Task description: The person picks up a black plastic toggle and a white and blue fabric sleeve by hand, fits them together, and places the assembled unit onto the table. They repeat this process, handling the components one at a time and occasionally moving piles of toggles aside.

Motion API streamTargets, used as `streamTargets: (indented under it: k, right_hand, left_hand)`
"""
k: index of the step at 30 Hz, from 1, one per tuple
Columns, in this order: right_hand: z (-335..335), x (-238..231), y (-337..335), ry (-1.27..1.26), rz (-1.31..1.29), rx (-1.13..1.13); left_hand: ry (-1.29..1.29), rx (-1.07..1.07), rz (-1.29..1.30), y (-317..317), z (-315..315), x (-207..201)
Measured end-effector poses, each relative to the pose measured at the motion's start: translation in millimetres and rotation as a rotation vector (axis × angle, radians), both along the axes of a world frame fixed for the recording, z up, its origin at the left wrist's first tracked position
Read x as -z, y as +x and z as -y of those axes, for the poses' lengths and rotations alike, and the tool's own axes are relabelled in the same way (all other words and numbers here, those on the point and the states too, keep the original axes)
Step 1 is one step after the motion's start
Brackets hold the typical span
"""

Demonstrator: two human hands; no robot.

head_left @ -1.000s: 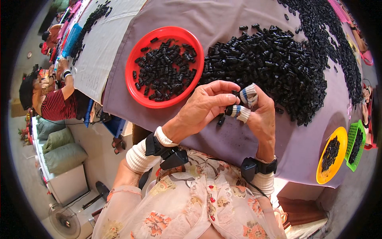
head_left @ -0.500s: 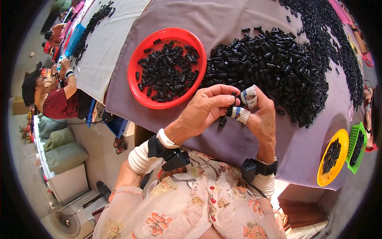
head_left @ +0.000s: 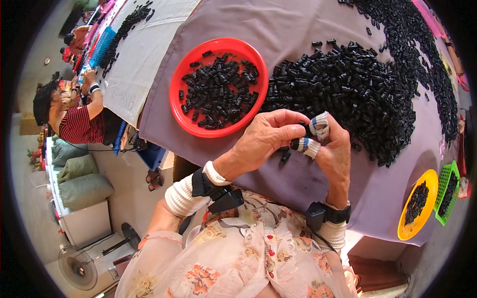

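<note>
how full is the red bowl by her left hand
Partly full: small black pieces cover most of the red bowl's floor in a shallow layer, rim bare.

- Left hand (head_left: 266, 141) and right hand (head_left: 330, 149) meet over the purple cloth (head_left: 298, 30), pinching small black plastic pieces (head_left: 297, 145).
- Taped fingertips (head_left: 319, 125) show on the right.
- Red bowl (head_left: 181, 116) just beside, big black pile (head_left: 357, 89) behind.

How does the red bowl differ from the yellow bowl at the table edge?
The red bowl sits on the purple cloth just ahead of the left hand; the yellow bowl sits far right, beside a green basket. The red bowl shows as a wide round; the yellow bowl looks smaller and narrow. Both hold small black parts.
</note>
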State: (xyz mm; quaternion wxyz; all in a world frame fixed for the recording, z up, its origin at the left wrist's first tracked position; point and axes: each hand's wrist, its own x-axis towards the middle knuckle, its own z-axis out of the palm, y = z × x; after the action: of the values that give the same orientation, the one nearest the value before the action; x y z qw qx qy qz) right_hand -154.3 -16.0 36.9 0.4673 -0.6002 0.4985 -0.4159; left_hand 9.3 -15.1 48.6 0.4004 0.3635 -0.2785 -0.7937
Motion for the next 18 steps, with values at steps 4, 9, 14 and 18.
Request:
streamTargets:
  k: [4, 9, 14, 18]
  right_hand:
    - [1, 0, -3, 0.018, 0.062, -0.012]
    - [1, 0, -3, 0.117, 0.076, -0.075]
    - [2, 1, -1, 0.105, 0.060, -0.111]
    - [2, 1, -1, 0.097, 0.043, -0.119]
  left_hand:
    - [0.121, -0.071, -0.163, 9, 5, 1]
    - [0.160, -0.098, -0.290, 11, 4, 4]
    - [0.173, -0.080, -0.309, 9, 3, 7]
    - [0.173, -0.081, -0.333, 8, 1, 8]
